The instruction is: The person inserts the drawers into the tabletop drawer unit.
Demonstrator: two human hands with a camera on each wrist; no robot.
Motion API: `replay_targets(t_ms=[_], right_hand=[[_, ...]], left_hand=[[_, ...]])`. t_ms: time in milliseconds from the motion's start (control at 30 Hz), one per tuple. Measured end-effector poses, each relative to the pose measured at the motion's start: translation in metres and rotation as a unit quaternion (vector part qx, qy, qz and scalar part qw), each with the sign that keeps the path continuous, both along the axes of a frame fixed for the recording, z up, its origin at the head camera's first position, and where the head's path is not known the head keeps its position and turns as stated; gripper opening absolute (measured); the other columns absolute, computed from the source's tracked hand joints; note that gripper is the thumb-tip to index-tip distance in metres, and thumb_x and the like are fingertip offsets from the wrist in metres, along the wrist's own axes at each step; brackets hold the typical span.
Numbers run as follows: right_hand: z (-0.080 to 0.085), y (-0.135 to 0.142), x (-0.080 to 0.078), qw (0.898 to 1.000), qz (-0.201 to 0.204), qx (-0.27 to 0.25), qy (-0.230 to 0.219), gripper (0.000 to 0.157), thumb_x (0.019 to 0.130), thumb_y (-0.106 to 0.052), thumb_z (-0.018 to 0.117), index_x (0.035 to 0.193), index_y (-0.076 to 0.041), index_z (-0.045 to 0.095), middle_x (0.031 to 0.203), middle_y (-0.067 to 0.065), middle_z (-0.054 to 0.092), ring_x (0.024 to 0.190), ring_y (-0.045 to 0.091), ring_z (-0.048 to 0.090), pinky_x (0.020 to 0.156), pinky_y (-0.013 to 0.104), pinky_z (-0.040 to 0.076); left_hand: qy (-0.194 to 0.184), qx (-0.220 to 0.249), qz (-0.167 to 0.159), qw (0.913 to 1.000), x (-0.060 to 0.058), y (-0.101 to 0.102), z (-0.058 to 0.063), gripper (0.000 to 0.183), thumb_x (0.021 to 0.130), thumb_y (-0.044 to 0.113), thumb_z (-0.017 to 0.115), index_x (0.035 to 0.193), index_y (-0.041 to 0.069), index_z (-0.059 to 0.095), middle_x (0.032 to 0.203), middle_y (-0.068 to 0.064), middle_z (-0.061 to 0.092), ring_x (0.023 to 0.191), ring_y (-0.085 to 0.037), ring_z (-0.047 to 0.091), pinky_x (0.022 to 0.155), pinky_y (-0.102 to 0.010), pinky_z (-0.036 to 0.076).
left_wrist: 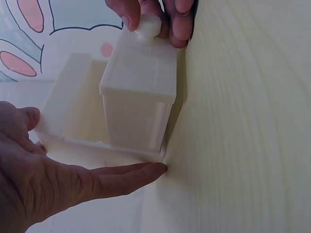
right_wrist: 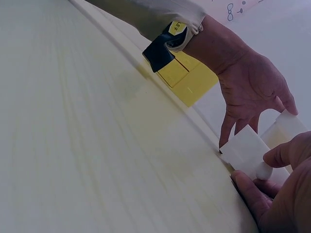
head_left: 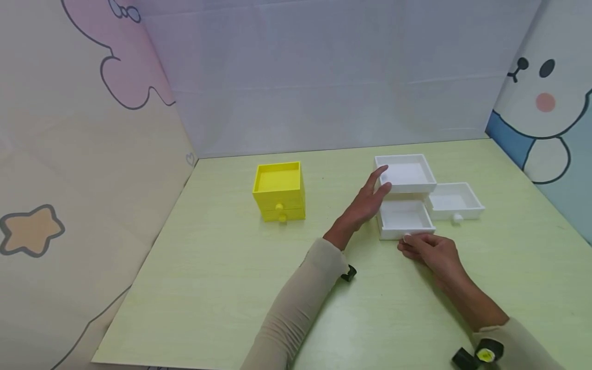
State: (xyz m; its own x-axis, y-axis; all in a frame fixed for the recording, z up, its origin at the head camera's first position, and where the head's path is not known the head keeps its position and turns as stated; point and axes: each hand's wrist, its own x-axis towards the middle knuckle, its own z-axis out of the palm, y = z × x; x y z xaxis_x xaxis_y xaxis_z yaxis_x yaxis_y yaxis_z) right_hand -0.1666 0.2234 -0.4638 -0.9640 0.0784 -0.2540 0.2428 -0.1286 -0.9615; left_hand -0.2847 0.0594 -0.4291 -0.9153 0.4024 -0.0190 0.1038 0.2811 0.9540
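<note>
A small white drawer cabinet (head_left: 407, 173) with a tray-like top stands at the right of the table. Its lower drawer (head_left: 406, 216) is pulled well out toward me. My left hand (head_left: 367, 201) rests on the cabinet's left side with fingers extended, its thumb at the top's front edge. My right hand (head_left: 435, 254) pinches the drawer's round white knob (left_wrist: 148, 25) between thumb and fingers. Just right of the cabinet lies a separate white drawer (head_left: 455, 198), its knob facing me. Nothing lies inside either drawer.
A yellow two-drawer cabinet (head_left: 279, 180) stands left of the white one, both its drawers closed. Pale wooden tabletop (head_left: 222, 288) stretches around them. A white backdrop (head_left: 324, 82) rises behind, with cartoon-printed panels on both sides.
</note>
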Motion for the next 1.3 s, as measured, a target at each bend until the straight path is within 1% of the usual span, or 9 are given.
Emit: replay_targets(t_ms=[233, 333, 433, 567, 700, 833, 1033, 1167, 1300], right_hand=[[-0.0012, 0.0006, -0.0020, 1.000, 0.003, 0.008, -0.003, 0.026, 0.096, -0.010, 0.066, 0.106, 0.013, 0.065, 0.081, 0.001, 0.075, 0.079, 0.009, 0.073, 0.076, 0.024, 0.056], [-0.0011, 0.0003, -0.0021, 1.000, -0.003, 0.009, -0.007, 0.027, 0.096, -0.011, 0.067, 0.107, 0.013, 0.065, 0.080, 0.000, 0.075, 0.078, 0.009, 0.073, 0.075, 0.024, 0.056], [-0.0010, -0.0007, -0.0016, 1.000, -0.017, 0.004, -0.009, 0.019, 0.094, -0.011, 0.069, 0.102, 0.007, 0.068, 0.078, 0.000, 0.075, 0.077, 0.009, 0.073, 0.074, 0.023, 0.056], [-0.0012, -0.0017, -0.0002, 0.999, -0.040, -0.013, -0.004, 0.004, 0.092, -0.008, 0.071, 0.089, -0.006, 0.072, 0.077, 0.001, 0.075, 0.076, 0.009, 0.073, 0.074, 0.024, 0.056], [-0.0025, -0.0034, 0.0013, 0.998, -0.060, -0.036, 0.006, 0.011, 0.089, -0.004, 0.073, 0.082, -0.011, 0.075, 0.078, 0.002, 0.074, 0.077, 0.010, 0.073, 0.074, 0.025, 0.056], [-0.0042, -0.0048, 0.0011, 0.996, -0.077, -0.052, 0.014, 0.010, 0.088, 0.000, 0.073, 0.082, -0.007, 0.076, 0.079, 0.002, 0.073, 0.076, 0.011, 0.073, 0.074, 0.025, 0.056], [-0.0052, -0.0048, -0.0003, 0.995, -0.086, -0.050, 0.017, 0.002, 0.087, -0.002, 0.075, 0.087, 0.000, 0.076, 0.080, 0.002, 0.073, 0.076, 0.011, 0.073, 0.074, 0.025, 0.056], [-0.0051, -0.0053, -0.0011, 0.995, -0.088, -0.042, 0.016, 0.005, 0.086, -0.004, 0.077, 0.088, 0.000, 0.074, 0.079, 0.002, 0.073, 0.076, 0.011, 0.073, 0.074, 0.025, 0.056], [-0.0049, -0.0059, -0.0025, 0.995, -0.095, -0.040, 0.013, 0.005, 0.086, -0.003, 0.077, 0.088, -0.001, 0.074, 0.078, 0.002, 0.073, 0.076, 0.011, 0.073, 0.074, 0.025, 0.056]], left_hand=[[-0.003, 0.001, 0.002, 1.0000, 0.0005, 0.0002, 0.0011, 0.052, 0.105, 0.047, 0.041, 0.154, 0.046, 0.026, 0.162, 0.007, 0.025, 0.145, -0.023, 0.030, 0.112, -0.054, 0.030], [-0.003, 0.000, 0.002, 1.0000, 0.0004, 0.0007, 0.0007, 0.052, 0.105, 0.047, 0.041, 0.154, 0.046, 0.026, 0.162, 0.007, 0.026, 0.145, -0.023, 0.030, 0.112, -0.054, 0.030], [-0.001, -0.001, 0.004, 1.0000, 0.0001, 0.0011, 0.0003, 0.052, 0.104, 0.047, 0.041, 0.154, 0.045, 0.026, 0.162, 0.007, 0.027, 0.145, -0.023, 0.031, 0.112, -0.053, 0.031], [0.001, 0.001, 0.005, 1.0000, -0.0001, 0.0015, 0.0002, 0.052, 0.104, 0.046, 0.042, 0.154, 0.045, 0.027, 0.161, 0.007, 0.027, 0.145, -0.023, 0.031, 0.112, -0.053, 0.030], [0.004, 0.001, 0.007, 1.0000, -0.0002, 0.0018, 0.0000, 0.052, 0.104, 0.045, 0.042, 0.154, 0.044, 0.028, 0.161, 0.006, 0.028, 0.144, -0.022, 0.032, 0.112, -0.052, 0.031], [0.008, -0.001, 0.013, 0.9999, -0.0003, 0.0020, -0.0006, 0.052, 0.104, 0.045, 0.043, 0.154, 0.044, 0.029, 0.160, 0.005, 0.031, 0.143, -0.021, 0.033, 0.112, -0.050, 0.031], [0.008, -0.006, 0.016, 0.9998, -0.0003, 0.0026, -0.0002, 0.052, 0.104, 0.046, 0.042, 0.154, 0.044, 0.028, 0.160, 0.005, 0.031, 0.143, -0.022, 0.033, 0.112, -0.051, 0.032], [0.005, -0.010, 0.018, 0.9998, -0.0006, 0.0031, 0.0001, 0.052, 0.104, 0.046, 0.042, 0.154, 0.045, 0.028, 0.160, 0.004, 0.031, 0.143, -0.022, 0.034, 0.111, -0.052, 0.032], [0.002, -0.010, 0.020, 0.9998, -0.0006, 0.0039, 0.0001, 0.051, 0.104, 0.046, 0.042, 0.154, 0.045, 0.028, 0.160, 0.004, 0.031, 0.142, -0.022, 0.035, 0.111, -0.052, 0.032]])
